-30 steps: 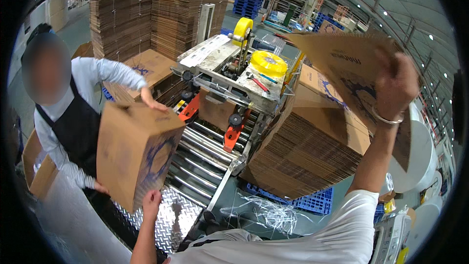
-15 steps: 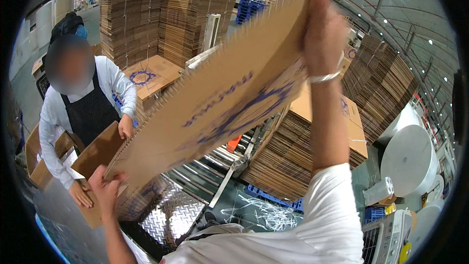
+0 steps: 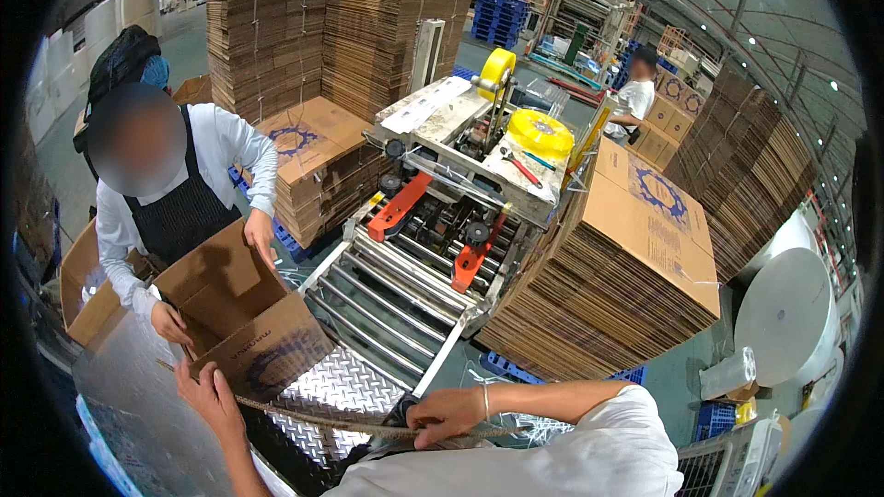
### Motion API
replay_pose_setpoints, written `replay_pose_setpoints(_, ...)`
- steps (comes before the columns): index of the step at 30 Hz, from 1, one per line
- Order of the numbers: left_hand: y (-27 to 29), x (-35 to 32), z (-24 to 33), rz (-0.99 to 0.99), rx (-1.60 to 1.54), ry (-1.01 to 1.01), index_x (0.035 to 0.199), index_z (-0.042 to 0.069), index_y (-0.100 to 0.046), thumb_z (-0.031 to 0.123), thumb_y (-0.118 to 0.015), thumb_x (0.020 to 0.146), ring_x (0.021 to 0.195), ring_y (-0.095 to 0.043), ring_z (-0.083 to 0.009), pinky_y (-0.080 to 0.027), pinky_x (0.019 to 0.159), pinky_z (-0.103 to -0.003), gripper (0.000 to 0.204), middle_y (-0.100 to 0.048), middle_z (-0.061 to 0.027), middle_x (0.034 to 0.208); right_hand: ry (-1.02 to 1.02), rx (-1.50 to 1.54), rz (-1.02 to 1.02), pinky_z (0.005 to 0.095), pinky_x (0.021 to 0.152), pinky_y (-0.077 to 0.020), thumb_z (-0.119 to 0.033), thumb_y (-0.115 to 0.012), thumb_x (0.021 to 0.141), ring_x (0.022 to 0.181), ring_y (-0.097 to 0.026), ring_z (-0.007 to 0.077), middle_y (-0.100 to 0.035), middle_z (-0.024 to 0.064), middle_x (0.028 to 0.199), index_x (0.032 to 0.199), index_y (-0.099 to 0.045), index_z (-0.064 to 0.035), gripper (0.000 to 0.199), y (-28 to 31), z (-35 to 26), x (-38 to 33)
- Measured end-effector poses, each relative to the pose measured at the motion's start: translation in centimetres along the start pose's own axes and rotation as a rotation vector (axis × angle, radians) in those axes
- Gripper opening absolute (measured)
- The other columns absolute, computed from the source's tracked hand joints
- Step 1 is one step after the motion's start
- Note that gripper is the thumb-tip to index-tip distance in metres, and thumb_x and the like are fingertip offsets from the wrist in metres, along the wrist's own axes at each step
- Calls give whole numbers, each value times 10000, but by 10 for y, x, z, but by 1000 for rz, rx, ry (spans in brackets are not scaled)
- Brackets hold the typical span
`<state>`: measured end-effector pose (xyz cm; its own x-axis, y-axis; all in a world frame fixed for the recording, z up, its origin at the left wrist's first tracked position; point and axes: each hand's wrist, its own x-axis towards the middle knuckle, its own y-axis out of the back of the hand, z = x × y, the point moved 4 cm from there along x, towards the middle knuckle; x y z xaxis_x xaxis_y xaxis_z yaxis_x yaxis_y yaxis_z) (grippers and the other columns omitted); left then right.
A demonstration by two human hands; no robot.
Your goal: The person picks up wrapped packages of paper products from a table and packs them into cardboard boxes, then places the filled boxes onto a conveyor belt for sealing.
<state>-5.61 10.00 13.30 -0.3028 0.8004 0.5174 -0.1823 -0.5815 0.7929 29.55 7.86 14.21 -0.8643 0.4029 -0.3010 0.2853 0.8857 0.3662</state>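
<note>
A flat cardboard sheet [image 3: 341,422] is turned nearly edge-on, low in front of my body, so that only its thin brown edge shows. My right hand [image 3: 448,417] has its fingers closed over the edge at the sheet's right part. At the left end, my left hand [image 3: 212,398] grips the sheet between thumb and fingers. Just beyond my left hand stands an open cardboard box [image 3: 276,346] with blue print. A co-worker in a black apron [image 3: 180,212] has both hands on that box. Below the box lies a shiny diamond-plate metal surface [image 3: 345,385].
A roller conveyor [image 3: 391,299] leads to a taping machine [image 3: 451,143] with yellow tape rolls and red guides. Stacked flat cartons [image 3: 589,290] rise on its right, with taller carton stacks [image 3: 368,28] behind. Another person [image 3: 635,97] is farther back. Large white rolls [image 3: 783,313] stand at right.
The cardboard sheet has swung down from a raised, tilted position to low before my body, my right hand descending with it. The box and the conveyor have come into fuller view.
</note>
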Motion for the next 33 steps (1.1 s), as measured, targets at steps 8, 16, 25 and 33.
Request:
replay_pose_setpoints(8,-5,-48,-36,268,-254,269,1376,79,-312,311,-363,936,1357,-131,-300,-153,1075,-437,501,-102,-146,1479,-13,57,101,319,537,-387,-347,-618,827,596,-507,182,-542,89,667,965,-541,-19,365,24,10,0)
replay_pose_setpoints(16,2,-99,-58,167,-862,690,1419,27,-127,35,-425,756,1324,-209,-281,-166,1065,-332,727,-146,-182,1461,-77,-630,235,449,579,-450,-296,-560,839,682,-584,360,-589,158,678,943,-538,-67,252,33,6,4)
replay_pose_setpoints(25,51,-37,4,-806,-682,172,1327,-103,-243,102,-509,707,1260,-334,-358,-298,1017,-368,705,-299,-290,1362,-260,-442,335,443,590,-483,-363,-490,857,643,-590,400,-568,286,702,1189,-259,125,633,66,42,63)
replay_pose_setpoints(33,-9,-96,137,-1778,-421,-744,1172,-30,-483,593,-570,731,1127,-460,-352,-332,983,-377,768,-512,-308,1104,-247,-660,-288,377,820,-448,-390,-542,857,854,-597,304,-600,210,976,1175,-458,6,515,42,88,101)
